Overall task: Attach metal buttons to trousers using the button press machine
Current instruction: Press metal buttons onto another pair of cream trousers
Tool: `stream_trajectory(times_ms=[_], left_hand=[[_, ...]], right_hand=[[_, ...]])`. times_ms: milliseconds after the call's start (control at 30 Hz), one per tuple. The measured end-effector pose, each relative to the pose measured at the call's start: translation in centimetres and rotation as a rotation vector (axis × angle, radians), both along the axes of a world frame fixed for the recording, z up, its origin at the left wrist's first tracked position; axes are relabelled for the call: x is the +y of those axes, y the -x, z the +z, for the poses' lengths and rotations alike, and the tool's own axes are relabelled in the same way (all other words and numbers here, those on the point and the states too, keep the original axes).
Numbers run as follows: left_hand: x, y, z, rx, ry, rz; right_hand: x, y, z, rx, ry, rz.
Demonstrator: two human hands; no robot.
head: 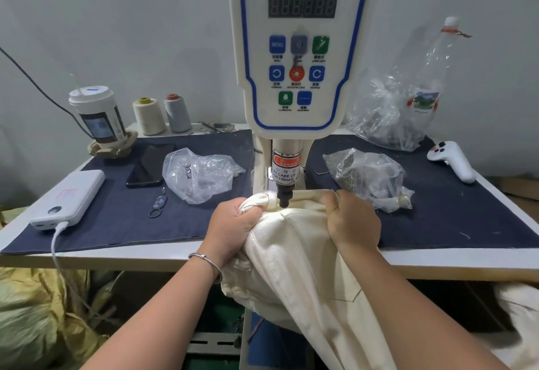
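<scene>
Cream trousers (300,264) hang over the table's front edge, their waistband bunched under the press head (283,198) of the white servo button machine (294,49). My left hand (233,224) grips the bunched waistband just left of the press head. On the right side, my right hand (351,221) holds the fabric with curled fingers. Any button under the head is hidden by cloth.
Dark blue cloth (131,224) covers the table. On the left lie a power bank (70,197), phone (147,165), plastic bag (201,174), cup (96,113) and two thread cones (162,116). On the right sit bags of parts (370,177) and a white controller (452,159).
</scene>
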State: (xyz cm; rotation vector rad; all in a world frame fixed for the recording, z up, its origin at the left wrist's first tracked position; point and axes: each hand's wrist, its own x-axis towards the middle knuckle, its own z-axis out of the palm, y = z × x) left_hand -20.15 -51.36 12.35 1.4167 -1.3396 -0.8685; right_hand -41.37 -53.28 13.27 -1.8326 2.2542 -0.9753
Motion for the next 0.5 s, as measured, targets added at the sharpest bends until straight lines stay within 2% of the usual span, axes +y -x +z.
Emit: stream_trajectory(times_ms=[500], left_hand=[[-0.2,-0.01,-0.16,-0.055,0.026,0.005]], right_hand=[[-0.01,0.11,-0.09,-0.02,0.0,0.006]])
